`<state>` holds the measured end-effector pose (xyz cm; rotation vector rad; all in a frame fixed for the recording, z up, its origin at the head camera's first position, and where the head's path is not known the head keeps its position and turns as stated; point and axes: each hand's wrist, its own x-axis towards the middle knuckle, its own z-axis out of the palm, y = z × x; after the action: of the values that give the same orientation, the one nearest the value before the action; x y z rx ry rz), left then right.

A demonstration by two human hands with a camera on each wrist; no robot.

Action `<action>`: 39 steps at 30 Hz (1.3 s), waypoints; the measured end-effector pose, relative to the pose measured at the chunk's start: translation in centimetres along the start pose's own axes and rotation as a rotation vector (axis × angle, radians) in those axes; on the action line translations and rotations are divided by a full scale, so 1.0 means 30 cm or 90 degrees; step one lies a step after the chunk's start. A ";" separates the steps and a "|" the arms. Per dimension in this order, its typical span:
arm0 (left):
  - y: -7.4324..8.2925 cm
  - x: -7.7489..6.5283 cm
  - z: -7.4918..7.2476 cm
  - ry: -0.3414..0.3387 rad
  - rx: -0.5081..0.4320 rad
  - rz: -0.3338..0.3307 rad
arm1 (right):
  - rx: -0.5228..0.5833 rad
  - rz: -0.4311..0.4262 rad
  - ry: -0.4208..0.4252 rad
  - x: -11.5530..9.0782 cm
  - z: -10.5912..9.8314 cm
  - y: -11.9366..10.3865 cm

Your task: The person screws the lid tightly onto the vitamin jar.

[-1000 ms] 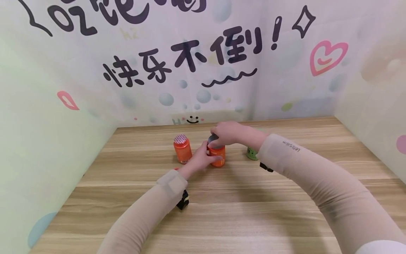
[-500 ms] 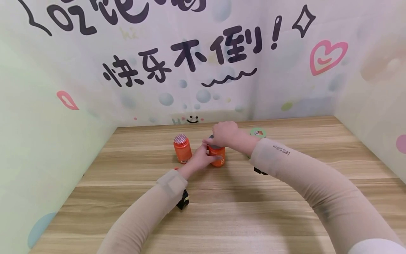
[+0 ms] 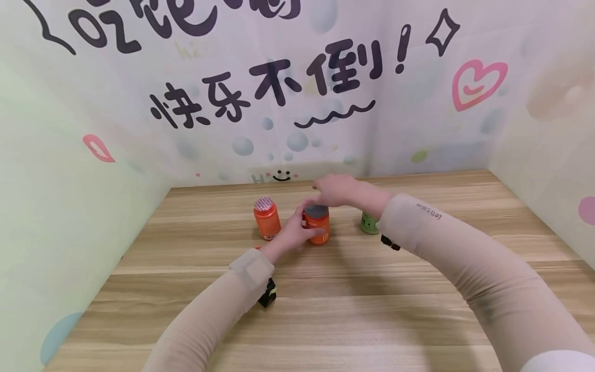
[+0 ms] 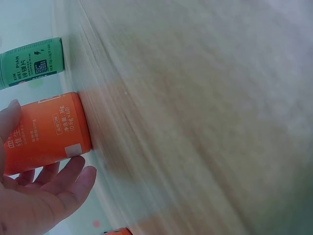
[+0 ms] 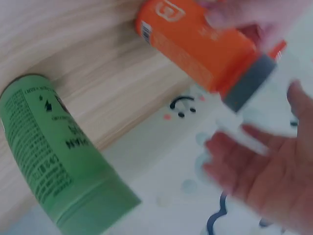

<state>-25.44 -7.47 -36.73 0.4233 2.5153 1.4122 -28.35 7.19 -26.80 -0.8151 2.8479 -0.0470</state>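
Orange is the bottle (image 3: 318, 222) which stands upright on the wooden counter (image 3: 325, 330), and in the head view the left hand (image 3: 293, 232) holds it from the side, with the thumb across its front. Its grey cap (image 3: 316, 211) is on the top, and the right hand (image 3: 335, 191) is just above this cap, somewhat blurred. To the left of the held bottle there stands a second orange bottle (image 3: 267, 223), whose lid (image 3: 264, 204) has a pattern of light lines. On the other side, a green container (image 3: 369, 224) is partly covered by the right forearm. Both arms wear beige sleeves (image 3: 446, 258), and behind the counter there hangs a white cloth (image 3: 395, 129) with black writing and a pink heart. In the left wrist view, the left hand grasps the orange bottle between the thumb and the bent fingers; a pale sticker (image 4: 73, 150) is near the bottle's base, and the green container is close by. At the lower edge, a small orange piece (image 4: 118, 231) is visible, too little of it to identify. In the right wrist view, the right hand is released: its fingers are loosely extended, apart from the grey cap, and it carries nothing.
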 end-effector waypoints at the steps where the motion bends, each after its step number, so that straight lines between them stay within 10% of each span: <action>1: 0.001 -0.002 0.000 0.000 -0.002 -0.002 | 0.026 -0.050 -0.017 -0.004 -0.010 0.011; 5: 0.002 -0.002 0.000 -0.003 -0.006 -0.006 | 0.066 -0.204 -0.093 -0.017 -0.034 0.038; 12: 0.002 -0.001 0.000 -0.007 -0.009 -0.009 | 0.046 -0.250 -0.117 -0.023 -0.031 0.036; 39: 0.000 -0.002 -0.002 -0.007 -0.003 -0.010 | -0.056 -0.046 -0.037 0.010 0.017 -0.023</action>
<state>-25.40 -7.54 -36.68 0.4085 2.5011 1.4052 -28.13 6.46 -27.31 -0.9217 2.7828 0.0922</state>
